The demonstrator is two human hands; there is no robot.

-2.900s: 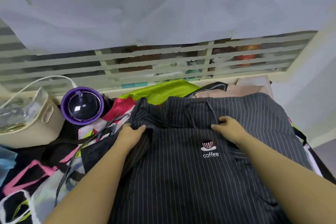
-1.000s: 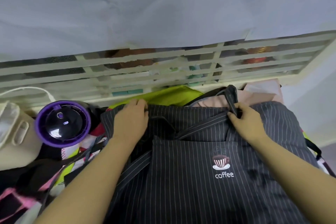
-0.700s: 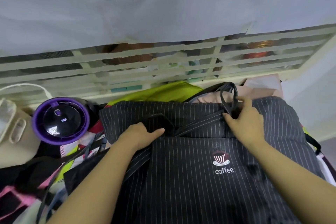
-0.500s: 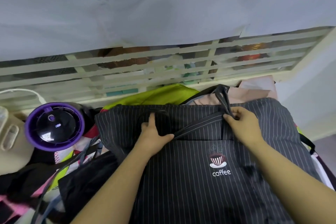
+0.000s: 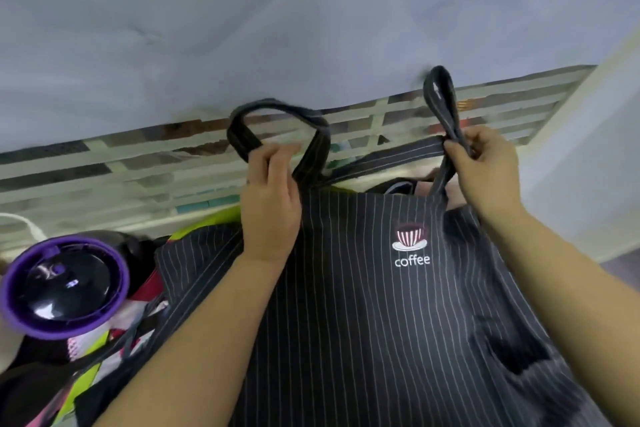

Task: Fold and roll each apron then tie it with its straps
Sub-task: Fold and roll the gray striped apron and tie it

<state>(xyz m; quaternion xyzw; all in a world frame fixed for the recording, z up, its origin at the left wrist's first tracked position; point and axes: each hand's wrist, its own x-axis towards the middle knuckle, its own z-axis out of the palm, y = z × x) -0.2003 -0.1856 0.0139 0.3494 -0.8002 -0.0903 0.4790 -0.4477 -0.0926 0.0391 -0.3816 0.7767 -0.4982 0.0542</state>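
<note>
Two bare forearms reach in from the bottom edge over a dark pinstriped apron (image 5: pixel 363 322), which lies spread over a heap of coloured fabrics (image 5: pixel 100 347), its bib end lifted toward the camera. A coffee-cup logo (image 5: pixel 411 246) with the word "coffee" sits high on the bib, between the two wrists.

At the bib's upper left corner the left hand (image 5: pixel 270 204), seen from the back, has its fingers curled round the striped strap (image 5: pixel 391 157), holding up a wide loop of it that arches above the knuckles. At the upper right corner the right hand (image 5: pixel 485 170) pinches the same strap between thumb and bent fingers, at the foot of a narrower loop standing upright above it. A length of strap runs taut from one hand to the other.

To the left, a purple-rimmed lid (image 5: pixel 64 284) with a glossy black centre rests among the fabrics, and a lime-green cloth (image 5: pixel 207 224) shows just beyond the apron's left edge. Behind everything runs a pale slatted grille (image 5: pixel 104 166), its upper part covered by a grey sheet (image 5: pixel 311 28).
</note>
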